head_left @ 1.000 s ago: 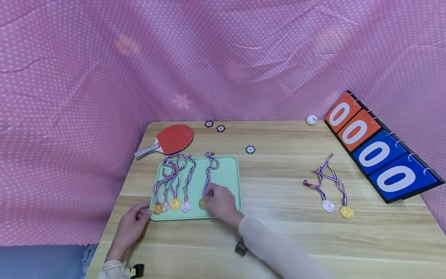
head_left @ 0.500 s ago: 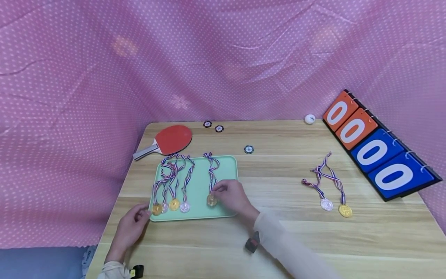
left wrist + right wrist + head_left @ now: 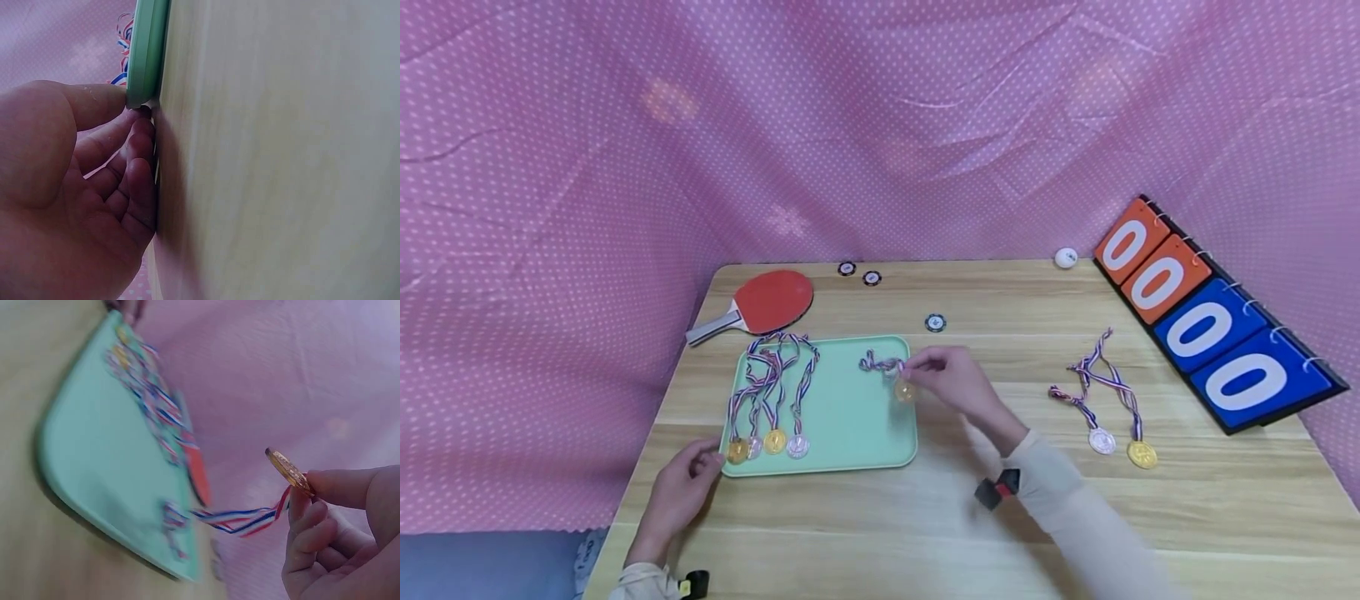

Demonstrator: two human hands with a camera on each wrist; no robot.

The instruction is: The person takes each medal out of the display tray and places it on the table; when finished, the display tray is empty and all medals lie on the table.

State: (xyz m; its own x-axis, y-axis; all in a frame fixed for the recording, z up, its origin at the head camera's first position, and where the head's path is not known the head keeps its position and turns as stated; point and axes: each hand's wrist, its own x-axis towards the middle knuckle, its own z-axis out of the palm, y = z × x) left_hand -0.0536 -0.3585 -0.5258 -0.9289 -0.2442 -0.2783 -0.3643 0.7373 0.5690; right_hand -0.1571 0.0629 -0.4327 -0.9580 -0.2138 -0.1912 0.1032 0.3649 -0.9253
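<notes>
My right hand [image 3: 951, 379] pinches a gold medal [image 3: 289, 471] by its edge, above the tray's right side. Its striped ribbon [image 3: 247, 522] trails left, with the knotted end low over the tray. On the green tray [image 3: 850, 425], several gold and silver medals lie at the left with ribbons bunched toward the back. My left hand [image 3: 681, 492] is at the tray's front left corner; in the left wrist view the thumb [image 3: 100, 106] presses on the rim, with curled fingers against the corner.
A silver medal [image 3: 1101, 441] and a gold medal [image 3: 1142, 454] lie on the table [image 3: 985, 517] at right. Behind are a red table tennis paddle [image 3: 772, 300], a poker chip [image 3: 936, 322], two others, a white ball [image 3: 1065, 257] and a flip scoreboard [image 3: 1213, 321].
The right hand has lifted the gold medal off the tray and carried it right and back, its ribbon dragging after it. The left hand has stayed at the tray corner.
</notes>
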